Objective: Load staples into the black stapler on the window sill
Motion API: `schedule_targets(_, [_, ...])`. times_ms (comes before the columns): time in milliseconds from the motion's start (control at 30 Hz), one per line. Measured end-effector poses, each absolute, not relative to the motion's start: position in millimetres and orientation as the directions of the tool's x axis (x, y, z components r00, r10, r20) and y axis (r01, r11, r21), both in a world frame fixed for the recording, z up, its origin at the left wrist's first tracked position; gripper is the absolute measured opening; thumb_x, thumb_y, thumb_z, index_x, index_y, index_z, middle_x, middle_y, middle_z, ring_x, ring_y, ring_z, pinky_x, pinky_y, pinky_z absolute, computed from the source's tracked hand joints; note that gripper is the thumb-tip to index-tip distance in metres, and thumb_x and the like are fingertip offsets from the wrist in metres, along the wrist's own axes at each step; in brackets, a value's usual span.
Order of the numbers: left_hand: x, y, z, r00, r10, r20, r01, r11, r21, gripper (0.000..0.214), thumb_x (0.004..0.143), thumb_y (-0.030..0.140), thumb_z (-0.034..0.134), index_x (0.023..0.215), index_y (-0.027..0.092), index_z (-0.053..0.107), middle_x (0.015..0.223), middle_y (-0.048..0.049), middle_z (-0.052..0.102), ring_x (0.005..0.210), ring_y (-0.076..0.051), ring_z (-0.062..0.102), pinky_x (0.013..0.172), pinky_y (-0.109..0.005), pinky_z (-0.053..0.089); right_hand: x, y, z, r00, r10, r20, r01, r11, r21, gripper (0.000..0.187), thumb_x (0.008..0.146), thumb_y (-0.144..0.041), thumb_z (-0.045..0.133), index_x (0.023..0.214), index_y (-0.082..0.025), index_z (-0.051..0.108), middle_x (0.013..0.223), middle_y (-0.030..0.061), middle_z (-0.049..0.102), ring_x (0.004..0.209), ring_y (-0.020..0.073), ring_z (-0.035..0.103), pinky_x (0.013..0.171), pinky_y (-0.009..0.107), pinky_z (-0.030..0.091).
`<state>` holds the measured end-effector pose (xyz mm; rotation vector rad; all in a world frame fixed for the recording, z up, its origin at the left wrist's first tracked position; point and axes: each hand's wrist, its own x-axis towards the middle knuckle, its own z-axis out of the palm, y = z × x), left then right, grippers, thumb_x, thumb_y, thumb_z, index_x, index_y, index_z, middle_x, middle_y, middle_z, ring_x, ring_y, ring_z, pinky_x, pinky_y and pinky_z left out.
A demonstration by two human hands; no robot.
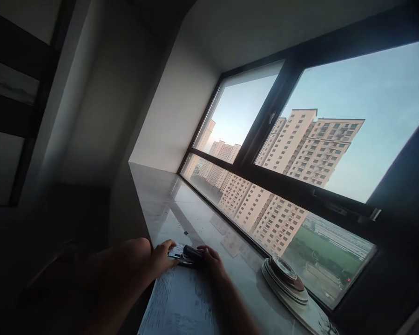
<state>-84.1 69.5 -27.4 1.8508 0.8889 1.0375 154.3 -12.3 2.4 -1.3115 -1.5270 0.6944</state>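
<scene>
A dark stapler [192,253] is held low over the printed paper [181,302] on the window sill. Its top looks lifted away from the metal channel at the left end. My left hand [162,258] has its thumb and fingers closed around that metal end. At the opposite end, my right hand [212,261] grips the dark body. Shadow hides where the fingertips press, and I cannot make out any staples inside. Just beyond the stapler, a small dark piece [185,232] lies on the glossy sill [153,195].
A round dial-like object [284,270] sits on stacked pale discs at the right of the sill, beside the dark-framed window [247,172]. Tiny specks are scattered on the sill. A white wall [174,102] closes the far end. My knee [138,246] is raised at the left.
</scene>
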Motion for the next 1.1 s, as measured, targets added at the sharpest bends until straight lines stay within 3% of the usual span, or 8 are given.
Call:
schedule_targets(233, [-87, 65, -22, 0.409, 0.775, 0.481, 0.126, -0.570, 0.812, 0.024, 0.066, 0.009, 0.069, 0.086, 0.022, 0.070, 0.106, -0.0056, 0.072, 0.106, -0.025, 0.065, 0.096, -0.035, 0.046, 131, -25, 12, -0.035, 0.890, 0.455, 0.705, 0.344, -0.620, 0.033, 0.073, -0.041, 0.072, 0.096, -0.018, 0.070, 0.075, 0.0014, 0.066, 0.068, 0.0181, 0.057, 0.062, 0.027, 0.046])
schedule_targets(367, [-84, 62, -18, 0.325, 0.841, 0.433, 0.043, -0.471, 0.881, 0.047, 0.071, 0.017, 0.068, 0.117, 0.021, 0.065, 0.135, -0.0107, 0.060, 0.130, -0.030, 0.051, 0.108, -0.040, 0.040, 122, -29, 16, 0.013, 0.823, 0.567, 0.750, 0.367, -0.550, 0.026, 0.079, -0.037, 0.069, 0.098, -0.018, 0.070, 0.082, 0.0068, 0.070, 0.074, 0.0218, 0.061, 0.066, 0.031, 0.049])
schedule_targets(467, [-79, 64, -15, 0.282, 0.931, 0.231, -0.146, -0.196, 0.970, 0.054, 0.080, 0.030, 0.063, 0.132, 0.021, 0.054, 0.148, -0.0135, 0.047, 0.138, -0.031, 0.043, 0.106, -0.041, 0.043, 114, -30, 17, -0.048, 0.715, 0.698, 0.796, 0.450, -0.405, 0.023, 0.087, -0.032, 0.063, 0.107, -0.022, 0.069, 0.098, 0.0105, 0.071, 0.092, 0.0248, 0.063, 0.079, 0.037, 0.052])
schedule_targets(600, [-74, 69, -11, 0.345, 0.938, 0.036, -0.475, 0.141, 0.869, 0.046, 0.088, 0.040, 0.055, 0.129, 0.019, 0.053, 0.134, -0.0164, 0.059, 0.113, -0.026, 0.065, 0.089, -0.034, 0.055, 100, -30, 16, -0.255, 0.625, 0.738, 0.832, 0.531, -0.163, 0.031, 0.093, -0.023, 0.054, 0.123, -0.029, 0.063, 0.109, 0.0099, 0.071, 0.102, 0.0259, 0.062, 0.087, 0.043, 0.050])
schedule_targets(700, [-76, 71, -9, 0.333, 0.943, 0.000, -0.580, 0.205, 0.788, 0.040, 0.083, 0.039, 0.064, 0.117, 0.018, 0.057, 0.115, -0.0139, 0.070, 0.091, -0.023, 0.073, 0.072, -0.030, 0.058, 89, -33, 18, -0.418, 0.624, 0.660, 0.835, 0.551, 0.007, 0.040, 0.097, -0.017, 0.044, 0.130, -0.033, 0.059, 0.112, 0.0079, 0.071, 0.101, 0.0255, 0.062, 0.089, 0.045, 0.047])
schedule_targets(800, [-83, 68, -7, 0.280, 0.958, -0.064, -0.630, 0.234, 0.741, 0.030, 0.076, 0.025, 0.073, 0.103, 0.016, 0.061, 0.092, -0.0092, 0.075, 0.080, -0.021, 0.074, 0.065, -0.026, 0.057, 80, -39, 22, -0.519, 0.640, 0.567, 0.811, 0.578, 0.090, 0.041, 0.100, -0.016, 0.041, 0.133, -0.035, 0.056, 0.112, 0.0063, 0.071, 0.101, 0.0238, 0.062, 0.089, 0.043, 0.046])
schedule_targets(933, [-90, 64, -5, 0.264, 0.963, -0.063, -0.671, 0.230, 0.705, 0.018, 0.075, 0.009, 0.072, 0.092, 0.013, 0.065, 0.078, -0.0068, 0.074, 0.079, -0.020, 0.074, 0.074, -0.027, 0.060, 72, -43, 27, -0.566, 0.651, 0.506, 0.789, 0.605, 0.105, 0.037, 0.103, -0.020, 0.040, 0.133, -0.034, 0.056, 0.116, 0.0061, 0.069, 0.102, 0.0215, 0.062, 0.086, 0.037, 0.046])
schedule_targets(1100, [-90, 67, -8, 0.249, 0.966, -0.076, -0.687, 0.231, 0.689, 0.013, 0.080, 0.009, 0.068, 0.092, 0.014, 0.069, 0.085, -0.0071, 0.076, 0.087, -0.020, 0.074, 0.092, -0.033, 0.059, 74, -44, 28, -0.511, 0.651, 0.562, 0.824, 0.558, 0.103, 0.034, 0.102, -0.020, 0.044, 0.129, -0.032, 0.059, 0.109, 0.0062, 0.071, 0.097, 0.0210, 0.063, 0.082, 0.034, 0.045])
